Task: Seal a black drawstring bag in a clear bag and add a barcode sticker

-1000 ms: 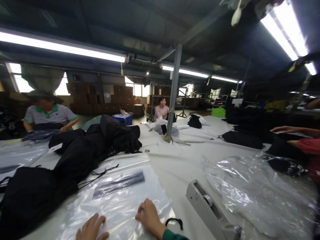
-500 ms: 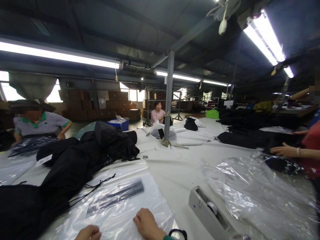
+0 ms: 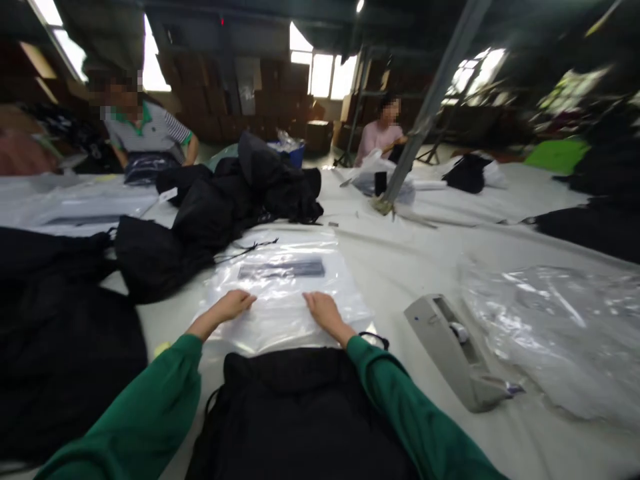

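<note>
A clear plastic bag (image 3: 280, 310) with a dark printed block lies flat on the table, apparently on other bags. My left hand (image 3: 234, 305) is closed at its left side, fingers pinched on the plastic. At the right side my right hand (image 3: 324, 311) pinches it too, thumb and fingers together. Between my forearms and nearer to me lies a folded black garment (image 3: 300, 413), its top edge close to the bag's near edge. A thin black drawstring (image 3: 247, 250) trails over the bag's far left part.
A grey tape dispenser (image 3: 450, 353) stands to the right, beside loose clear plastic (image 3: 560, 333). Black garments (image 3: 220, 207) are heaped at the left. A metal post (image 3: 430, 107) rises from the table's far part. Two people sit or stand beyond the table.
The view has tilted down and turned right. My hands now show farther forward on the bag, with the forearms in view. The black garment before me has come into sight.
</note>
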A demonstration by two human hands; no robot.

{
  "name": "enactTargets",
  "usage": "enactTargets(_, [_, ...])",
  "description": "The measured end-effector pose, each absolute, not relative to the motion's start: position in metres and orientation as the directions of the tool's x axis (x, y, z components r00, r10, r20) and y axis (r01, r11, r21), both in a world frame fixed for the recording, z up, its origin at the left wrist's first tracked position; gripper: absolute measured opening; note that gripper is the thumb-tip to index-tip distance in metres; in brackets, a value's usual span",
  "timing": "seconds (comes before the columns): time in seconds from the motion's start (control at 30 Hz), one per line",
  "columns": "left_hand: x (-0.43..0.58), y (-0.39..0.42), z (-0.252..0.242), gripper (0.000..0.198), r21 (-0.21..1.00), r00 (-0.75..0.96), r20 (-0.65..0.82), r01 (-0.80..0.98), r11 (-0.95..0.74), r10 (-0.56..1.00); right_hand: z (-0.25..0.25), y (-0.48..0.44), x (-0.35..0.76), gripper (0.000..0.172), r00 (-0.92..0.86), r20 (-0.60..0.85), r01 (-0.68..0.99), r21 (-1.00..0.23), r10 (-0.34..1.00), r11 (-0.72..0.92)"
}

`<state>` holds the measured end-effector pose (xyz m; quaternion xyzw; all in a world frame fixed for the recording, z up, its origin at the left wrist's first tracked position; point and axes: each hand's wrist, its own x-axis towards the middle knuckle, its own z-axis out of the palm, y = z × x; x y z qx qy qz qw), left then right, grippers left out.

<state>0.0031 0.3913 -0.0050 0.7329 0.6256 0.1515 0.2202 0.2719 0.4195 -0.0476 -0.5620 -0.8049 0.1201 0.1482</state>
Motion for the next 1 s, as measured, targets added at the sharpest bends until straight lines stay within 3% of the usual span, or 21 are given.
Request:
enactTargets(0.17, [0.043,0.397,-0.001,0.058,0.443,0.282,-0.086,0.870,-0.217,0.955,-0.054,0.433,0.266,0.024,-0.335,0.152,0.851,-0.374,0.930,0.368])
enactTargets(0.27, [0.066,0.397,0.001,0.030,0.394,0.296,-0.042,0.883,-0.257,0.954,-0.048,0.433,0.268,0.035,-0.339,0.211,0.851,-0.346,0.917,0.395])
enactTargets(0.4, [0.066,0.401,0.003,0.035,0.360,0.299,-0.019,0.892,-0.272,0.954,-0.043,0.430,0.273,0.025,-0.406,0.261,0.833,-0.288,0.876,0.472])
enactTargets(0.63, [0.034,0.392,-0.005,0.020,0.231,0.266,-0.018,0.939,-0.255,0.964,-0.041,0.431,0.314,0.015,-0.475,0.216,0.859,-0.095,0.853,0.503])
enactTargets(0.7, [0.019,0.385,-0.010,0.014,0.193,0.223,-0.035,0.958,-0.213,0.974,-0.041,0.432,0.335,0.020,-0.468,0.195,0.875,-0.032,0.862,0.483])
enactTargets(0.83, [-0.022,0.373,-0.014,0.029,0.132,0.051,0.003,0.990,-0.051,0.999,-0.042,0.429,0.374,0.029,-0.399,0.187,0.917,0.059,0.898,0.395])
enactTargets(1.0, [-0.056,0.362,-0.024,0.030,0.142,-0.130,0.040,0.982,0.123,0.991,-0.047,0.418,0.400,0.026,-0.265,0.231,0.964,0.065,0.936,0.257])
